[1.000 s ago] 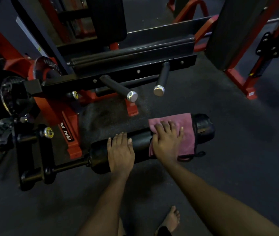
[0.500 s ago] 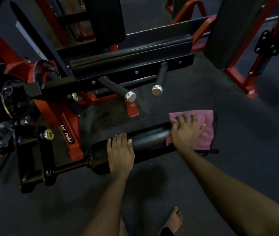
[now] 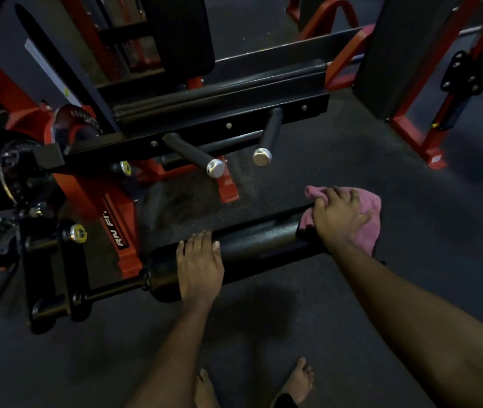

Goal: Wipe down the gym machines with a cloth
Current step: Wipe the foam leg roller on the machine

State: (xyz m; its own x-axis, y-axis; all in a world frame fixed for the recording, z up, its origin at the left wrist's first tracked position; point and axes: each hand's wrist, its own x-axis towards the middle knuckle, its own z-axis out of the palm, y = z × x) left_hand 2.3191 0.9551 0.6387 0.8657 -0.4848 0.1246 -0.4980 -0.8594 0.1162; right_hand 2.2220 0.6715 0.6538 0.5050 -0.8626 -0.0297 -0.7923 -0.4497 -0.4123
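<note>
I see the right hand (image 3: pixel 338 219) gripping the bunched pink cloth (image 3: pixel 368 231) at the right end of the black cylindrical foam roller (image 3: pixel 257 240) (axis left-right, centre frame). The left hand (image 3: pixel 200 266) rests flat on it, fingers straight, further left.

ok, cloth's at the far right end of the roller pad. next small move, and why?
Probably slide the right hand and its pink cloth leftward along the roller pad. The cloth is bunched over the pad's right end, the stretch between the hands lies bare, and the left hand rests on the pad, likely steadying it.
</note>
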